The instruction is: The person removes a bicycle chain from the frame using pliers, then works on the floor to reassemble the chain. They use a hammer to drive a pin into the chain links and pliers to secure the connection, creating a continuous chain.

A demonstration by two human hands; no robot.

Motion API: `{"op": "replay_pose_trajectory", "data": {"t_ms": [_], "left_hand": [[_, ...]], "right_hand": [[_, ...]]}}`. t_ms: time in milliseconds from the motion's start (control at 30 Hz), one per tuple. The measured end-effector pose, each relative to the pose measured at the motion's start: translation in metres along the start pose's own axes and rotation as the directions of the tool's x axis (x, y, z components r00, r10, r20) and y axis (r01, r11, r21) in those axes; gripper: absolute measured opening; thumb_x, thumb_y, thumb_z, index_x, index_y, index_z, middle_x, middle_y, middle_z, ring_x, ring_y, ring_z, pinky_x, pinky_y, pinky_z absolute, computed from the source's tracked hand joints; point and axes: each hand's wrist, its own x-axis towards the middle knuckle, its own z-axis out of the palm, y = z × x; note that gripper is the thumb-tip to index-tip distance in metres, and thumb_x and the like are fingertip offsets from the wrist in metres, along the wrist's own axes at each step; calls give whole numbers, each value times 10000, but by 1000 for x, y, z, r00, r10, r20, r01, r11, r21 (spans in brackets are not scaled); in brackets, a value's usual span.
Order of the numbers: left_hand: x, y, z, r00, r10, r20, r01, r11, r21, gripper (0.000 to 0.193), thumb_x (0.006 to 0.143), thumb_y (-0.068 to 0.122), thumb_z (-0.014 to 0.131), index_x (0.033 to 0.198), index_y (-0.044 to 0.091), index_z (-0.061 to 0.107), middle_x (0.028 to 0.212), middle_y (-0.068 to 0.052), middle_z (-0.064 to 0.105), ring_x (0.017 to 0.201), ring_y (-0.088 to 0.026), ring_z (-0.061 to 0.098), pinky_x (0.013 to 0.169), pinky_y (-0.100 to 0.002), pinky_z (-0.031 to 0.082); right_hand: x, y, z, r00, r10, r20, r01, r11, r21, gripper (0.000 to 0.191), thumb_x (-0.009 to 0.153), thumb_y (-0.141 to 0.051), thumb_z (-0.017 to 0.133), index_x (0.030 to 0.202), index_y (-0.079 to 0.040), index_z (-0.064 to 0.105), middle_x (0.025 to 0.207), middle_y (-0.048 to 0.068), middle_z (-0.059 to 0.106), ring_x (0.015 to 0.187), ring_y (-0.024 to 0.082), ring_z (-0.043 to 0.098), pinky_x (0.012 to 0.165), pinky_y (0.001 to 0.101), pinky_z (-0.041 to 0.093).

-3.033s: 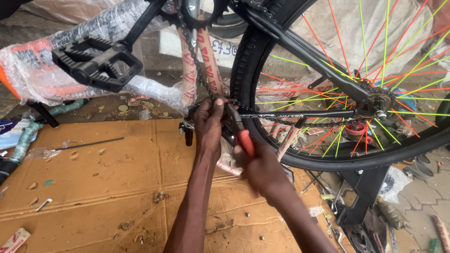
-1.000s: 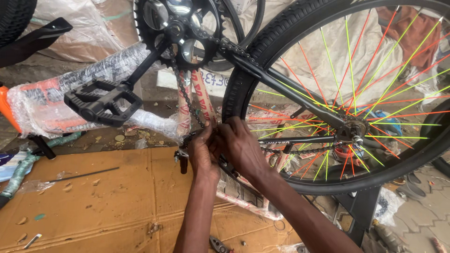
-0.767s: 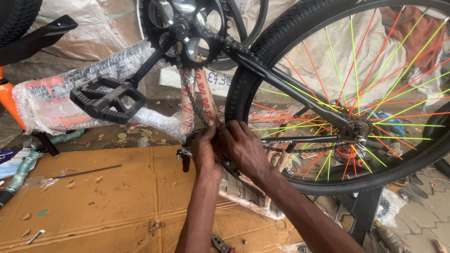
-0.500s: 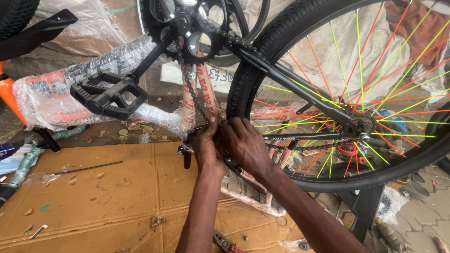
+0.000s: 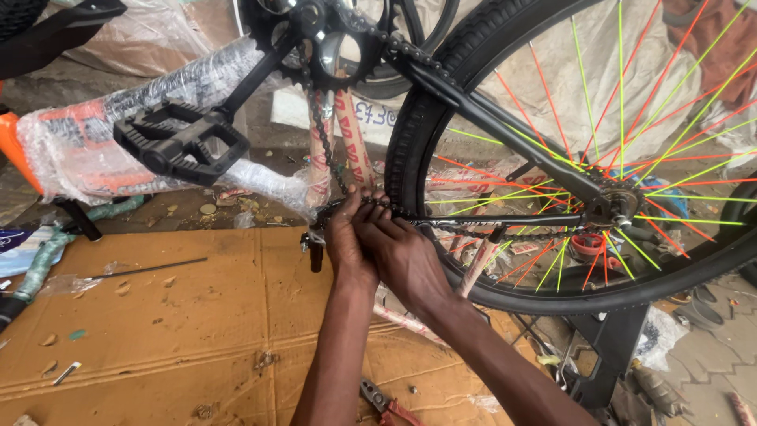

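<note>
Both hands, left hand (image 5: 344, 244), right hand (image 5: 402, 256), grip apparently pinching bicycle chain (image 5: 465, 225)

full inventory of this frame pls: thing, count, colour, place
bicycle wheel: 1, black tyre, orange and green spokes, right
chain: 1, dark, centre, both hands on it
chainring: 1, black, top centre
pedal: 1, black, upper left
wrapped frame tube: 1, orange under clear plastic, left
cardboard: 1 sheet, brown, on the ground
pliers: 1, red handles, bottom centre
thin rod: 1, dark, on cardboard
left hand: pinching chain
right hand: pinching chain
</note>
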Motion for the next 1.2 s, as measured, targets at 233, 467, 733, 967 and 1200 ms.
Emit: {"op": "replay_pose_trajectory", "data": {"t_ms": [233, 467, 733, 967, 1200], "left_hand": [[-2, -3, 4, 994, 29, -103, -27, 999, 19, 264, 886, 301, 769, 980, 67, 692, 929, -69, 710, 831, -175, 682, 771, -292, 579], [-7, -5, 2, 993, 74, -95, -59, 986, 154, 255, 872, 143, 762, 1103, 39, 731, 934, -44, 739, 778, -139, 695, 712, -272, 609], [-18, -12, 8, 967, 207, -145, -170, 958, 232, 186, 899, 76, 739, 1055, -25, 729, 937, -126, 750, 803, -195, 734, 759, -322, 633], [-22, -7, 12, 951, 243, -192, -179, 937, 299, 152, 898, 66, 696, 990, -55, 706, 922, -168, 746, 768, -268, 735, 753, -370, 652], [-22, -7, 12, 960, 252, -125, -222, 951, 213, 370, 834, 224, 782, 1014, -87, 692, 966, -172, 739, 857, -267, 743, 807, -378, 635]], "right_hand": [[11, 10, -15, 989, 111, -102, -82, 964, 254, 198, 810, -66, 694, 1007, -82, 691, 992, 97, 707, 895, 307, 680, 765, 413, 569], [34, 17, -26, 978, 205, -35, -204, 979, 26, 153, 884, -155, 688, 1022, -92, 716, 959, 132, 655, 920, 366, 631, 771, 481, 508], [38, 9, -17, 928, 368, -57, -368, 930, -5, 112, 911, -166, 686, 948, -64, 663, 930, 157, 654, 780, 403, 677, 670, 529, 514], [39, 15, -26, 954, 298, -13, -295, 950, 106, 104, 866, -93, 662, 952, -42, 693, 911, 168, 705, 758, 379, 708, 680, 479, 548], [39, 17, -33, 962, 273, -18, -263, 942, 208, 174, 841, -82, 716, 998, -20, 759, 918, 207, 739, 789, 372, 719, 697, 444, 559]]}}
